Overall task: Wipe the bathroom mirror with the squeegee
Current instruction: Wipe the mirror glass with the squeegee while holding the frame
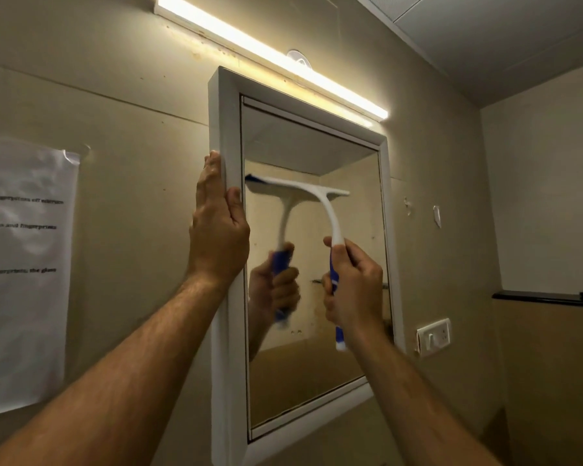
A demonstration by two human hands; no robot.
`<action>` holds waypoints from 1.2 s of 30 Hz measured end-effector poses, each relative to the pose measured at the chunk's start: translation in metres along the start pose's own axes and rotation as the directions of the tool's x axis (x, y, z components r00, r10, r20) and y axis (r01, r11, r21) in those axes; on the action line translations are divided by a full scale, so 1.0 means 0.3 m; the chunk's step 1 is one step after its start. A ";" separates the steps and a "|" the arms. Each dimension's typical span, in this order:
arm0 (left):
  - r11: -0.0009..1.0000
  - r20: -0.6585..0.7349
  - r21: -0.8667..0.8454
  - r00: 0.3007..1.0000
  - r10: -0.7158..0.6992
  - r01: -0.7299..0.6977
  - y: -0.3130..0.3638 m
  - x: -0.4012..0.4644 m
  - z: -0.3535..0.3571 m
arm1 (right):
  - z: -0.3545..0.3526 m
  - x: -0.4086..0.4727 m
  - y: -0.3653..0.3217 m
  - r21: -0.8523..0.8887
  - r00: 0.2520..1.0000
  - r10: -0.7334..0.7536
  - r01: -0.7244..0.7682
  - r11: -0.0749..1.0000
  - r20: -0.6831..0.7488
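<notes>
Squeegee (330, 210) up against mirror (344, 331), blade across upper glass, blurred at its left end. Right hand (354, 284) wrapped round blue handle; handle's lower tip showing below fist. Left hand (217, 227) flat, fingers extended, clasping white frame (224, 364) at left edge. Paper notice (24, 270) on wall, cut off left, print mostly unreadable. Lit lamp bar (270, 55) above frame.

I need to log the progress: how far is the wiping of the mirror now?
Done: cannot be judged; the glass shows no clear wiped streaks. In hand: the right hand holds the squeegee, its blade against the upper mirror; the left hand steadies the white frame. Left: seemingly the glass below the blade.
</notes>
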State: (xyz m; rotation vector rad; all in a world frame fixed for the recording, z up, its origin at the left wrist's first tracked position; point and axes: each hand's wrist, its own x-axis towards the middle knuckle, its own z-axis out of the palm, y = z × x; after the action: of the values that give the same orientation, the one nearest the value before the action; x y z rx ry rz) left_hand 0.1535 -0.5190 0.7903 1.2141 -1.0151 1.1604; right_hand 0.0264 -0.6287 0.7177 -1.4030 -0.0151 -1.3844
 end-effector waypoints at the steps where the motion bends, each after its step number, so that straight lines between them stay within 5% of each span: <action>1: 1.000 -0.003 0.001 1.000 0.001 -0.001 0.000 -0.001 0.001 | -0.011 -0.012 0.012 0.000 1.000 0.004 -0.004 1.000 -0.007; 10: 1.000 -0.008 0.000 1.000 0.003 -0.003 -0.007 -0.002 0.000 | 0.092 0.148 -0.160 0.001 0.999 -0.050 0.050 0.999 -0.022; 36: 1.000 -0.031 0.023 0.999 0.018 -0.017 0.003 -0.005 0.001 | 0.097 0.143 -0.171 0.065 1.000 -0.021 0.020 0.998 0.015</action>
State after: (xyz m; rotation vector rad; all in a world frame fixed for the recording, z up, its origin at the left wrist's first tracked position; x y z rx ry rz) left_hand 0.1522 -0.5196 0.7889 1.2034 -0.9939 1.2037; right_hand 0.0263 -0.6169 0.7895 -1.3632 -0.0839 -1.3780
